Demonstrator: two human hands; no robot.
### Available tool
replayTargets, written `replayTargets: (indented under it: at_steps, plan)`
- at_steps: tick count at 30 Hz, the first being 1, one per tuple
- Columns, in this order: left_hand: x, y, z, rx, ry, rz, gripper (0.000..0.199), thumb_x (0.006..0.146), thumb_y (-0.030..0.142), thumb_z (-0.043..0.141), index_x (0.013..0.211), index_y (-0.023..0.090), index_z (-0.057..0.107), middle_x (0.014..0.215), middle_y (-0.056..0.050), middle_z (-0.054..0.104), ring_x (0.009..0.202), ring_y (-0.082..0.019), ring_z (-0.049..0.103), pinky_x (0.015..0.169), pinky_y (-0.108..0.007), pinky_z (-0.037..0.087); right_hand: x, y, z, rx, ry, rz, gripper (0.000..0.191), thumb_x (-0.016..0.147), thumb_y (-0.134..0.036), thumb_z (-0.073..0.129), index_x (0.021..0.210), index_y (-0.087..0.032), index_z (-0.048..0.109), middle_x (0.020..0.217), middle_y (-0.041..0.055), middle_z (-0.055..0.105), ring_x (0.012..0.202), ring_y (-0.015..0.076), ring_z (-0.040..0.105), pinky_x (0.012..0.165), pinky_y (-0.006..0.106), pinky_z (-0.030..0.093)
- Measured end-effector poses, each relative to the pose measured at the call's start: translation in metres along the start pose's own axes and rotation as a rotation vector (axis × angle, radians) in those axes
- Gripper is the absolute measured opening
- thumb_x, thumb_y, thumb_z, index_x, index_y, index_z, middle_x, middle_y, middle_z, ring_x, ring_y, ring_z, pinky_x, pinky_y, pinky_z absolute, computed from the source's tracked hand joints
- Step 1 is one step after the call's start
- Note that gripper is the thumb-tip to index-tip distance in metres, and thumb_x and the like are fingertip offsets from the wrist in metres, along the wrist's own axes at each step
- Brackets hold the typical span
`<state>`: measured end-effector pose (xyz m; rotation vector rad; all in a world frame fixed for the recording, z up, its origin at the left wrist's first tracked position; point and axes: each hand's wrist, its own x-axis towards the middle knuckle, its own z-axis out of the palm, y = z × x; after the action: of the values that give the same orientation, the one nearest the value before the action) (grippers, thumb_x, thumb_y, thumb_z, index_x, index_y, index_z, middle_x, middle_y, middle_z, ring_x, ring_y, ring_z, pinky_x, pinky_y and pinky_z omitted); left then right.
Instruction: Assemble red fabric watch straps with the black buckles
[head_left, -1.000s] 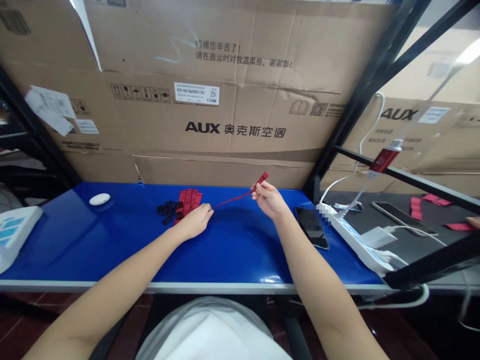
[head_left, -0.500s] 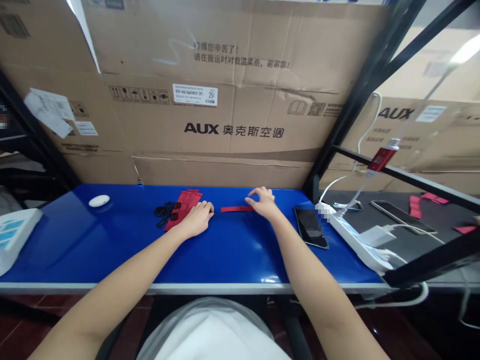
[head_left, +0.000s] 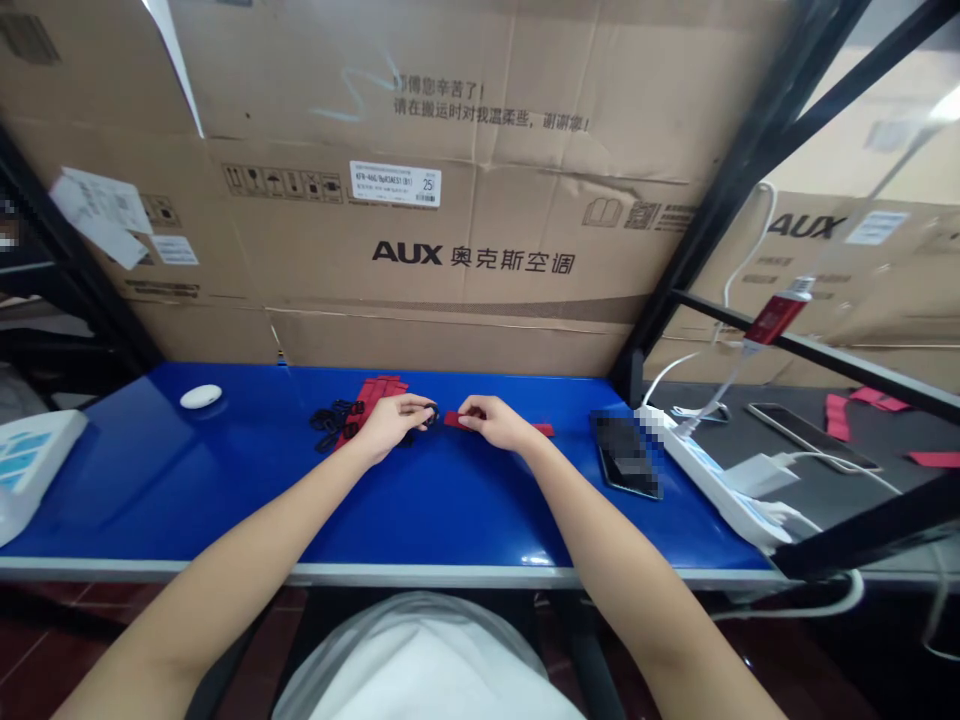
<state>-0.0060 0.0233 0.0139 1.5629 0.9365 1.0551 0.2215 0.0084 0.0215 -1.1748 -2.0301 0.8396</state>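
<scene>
My left hand (head_left: pixel 388 425) is closed in a pinch on a small black cord loop (head_left: pixel 432 415), held just over the blue table. My right hand (head_left: pixel 496 420) has its fingers closed on the left part of a flat red fabric strip (head_left: pixel 543 430), whose far end shows beyond the knuckles. A narrow gap lies between the cord loop and the strip. Partly behind my left hand is a stack of red strips (head_left: pixel 381 388), and black cords with small buckles (head_left: pixel 330 424) lie at its left side.
A phone (head_left: pixel 630 468) lies right of my right arm, beside a white power strip (head_left: pixel 712 480) with plugged cables. At the left are a white oval object (head_left: pixel 200 397) and a white device (head_left: pixel 37 465). A large cardboard box (head_left: pixel 450 330) stands behind the table (head_left: pixel 247 480).
My left hand has lifted slightly and now pinches a black cord loop. My right hand has moved left along the red strip and closed on it.
</scene>
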Motion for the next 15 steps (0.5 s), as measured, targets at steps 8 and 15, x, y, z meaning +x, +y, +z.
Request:
replayTargets:
  at_steps: [8, 15]
  plan:
    - [-0.0059, 0.0013, 0.0081, -0.135, -0.105, -0.055, 0.047, 0.067, 0.038, 0.082, 0.104, 0.012, 0.071, 0.093, -0.008, 0.072, 0.083, -0.018, 0.067, 0.081, -0.038, 0.057, -0.0008, -0.0079, 0.0061, 0.159, -0.037, -0.118, 0.017, 0.084, -0.035, 0.054, 0.083, -0.018, 0.059, 0.074, -0.0003, 0.057, 0.065, 0.0134, 0.052, 0.064, 0.027, 0.042]
    - [-0.007, 0.0035, 0.0068, -0.196, -0.103, -0.068, 0.045, 0.067, 0.035, 0.083, 0.104, 0.011, 0.07, 0.09, -0.008, 0.072, 0.081, -0.018, 0.068, 0.082, -0.036, 0.057, -0.001, -0.0074, 0.0008, 0.051, 0.032, -0.116, 0.015, 0.083, -0.031, 0.054, 0.079, -0.018, 0.059, 0.072, -0.0004, 0.057, 0.064, 0.0133, 0.047, 0.064, 0.027, 0.038]
